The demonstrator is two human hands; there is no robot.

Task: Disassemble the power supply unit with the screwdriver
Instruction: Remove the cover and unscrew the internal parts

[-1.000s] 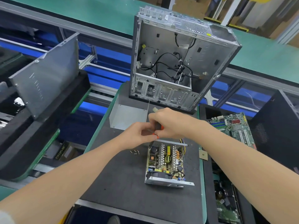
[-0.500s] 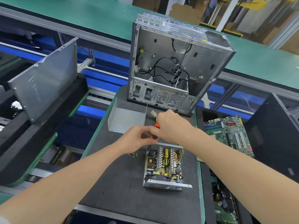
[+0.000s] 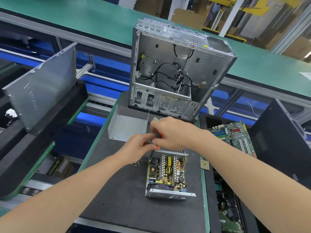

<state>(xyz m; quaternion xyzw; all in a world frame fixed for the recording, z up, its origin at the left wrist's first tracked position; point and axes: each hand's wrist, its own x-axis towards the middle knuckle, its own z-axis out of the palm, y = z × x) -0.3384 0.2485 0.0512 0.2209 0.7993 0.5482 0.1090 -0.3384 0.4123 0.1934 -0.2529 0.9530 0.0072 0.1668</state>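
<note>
The power supply unit (image 3: 166, 175) shows a yellow-green circuit board with silver heat sinks, yellow parts and a copper-coloured coil, framed in perforated silver metal. The screwdriver (image 3: 159, 135) has an orange and black handle. The mat (image 3: 117, 199) is charcoal, edged green. The computer case (image 3: 168, 64) is silver-grey with black cables; the motherboard (image 3: 235, 138) is green.

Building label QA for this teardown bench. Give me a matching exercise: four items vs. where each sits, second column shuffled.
Items
1. power supply unit
2. computer case
3. motherboard
4. loose screws

Places
A. off the black mat, to its right
B. upright at the mat's far end
C. on the mat, just left of the power supply unit
D. near half of the mat, cover off, board exposed

Pairs: 1-D, 2-B, 3-A, 4-C
</note>
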